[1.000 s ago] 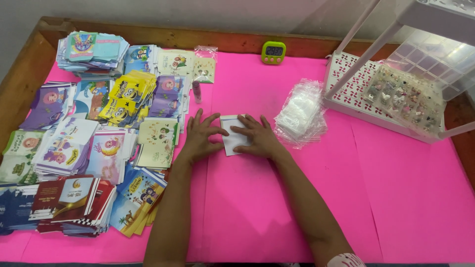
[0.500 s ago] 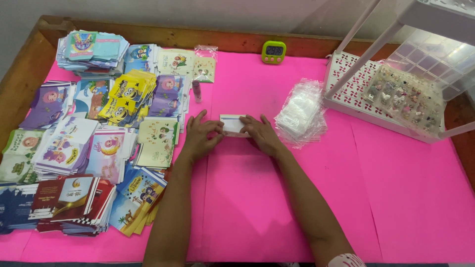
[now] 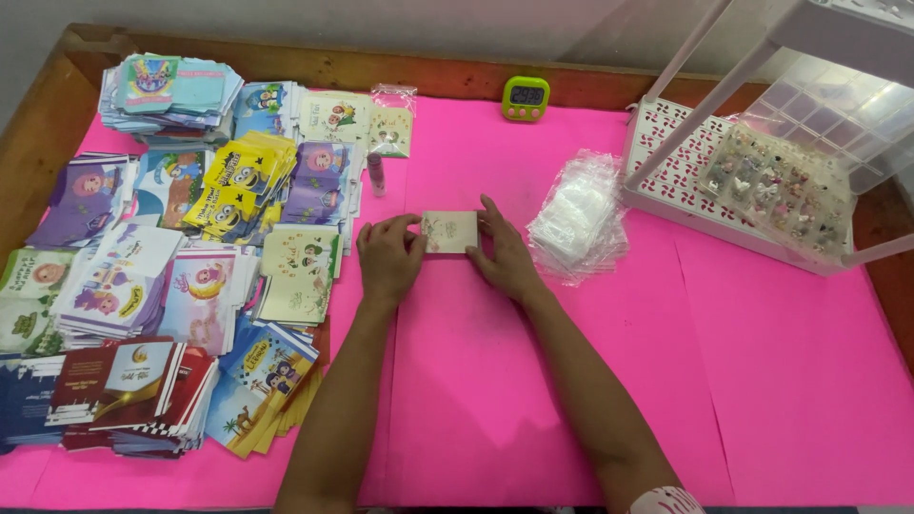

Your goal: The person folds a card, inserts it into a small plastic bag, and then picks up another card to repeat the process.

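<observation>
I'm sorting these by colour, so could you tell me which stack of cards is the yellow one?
The yellow stack lies in the upper middle of the card piles, left of the purple stack; the other stacks are blue, cream, pink or red.

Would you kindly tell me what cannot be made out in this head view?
- Small card: print too small; edges covered by left hand and right hand.
- Tray pieces: too small to identify.
- Clear rack: cut off by frame edge.

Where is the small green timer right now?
In the head view the green timer stands at the far edge of the pink table cover, right of centre, beyond both hands, between the card stacks and the white rack.
</observation>
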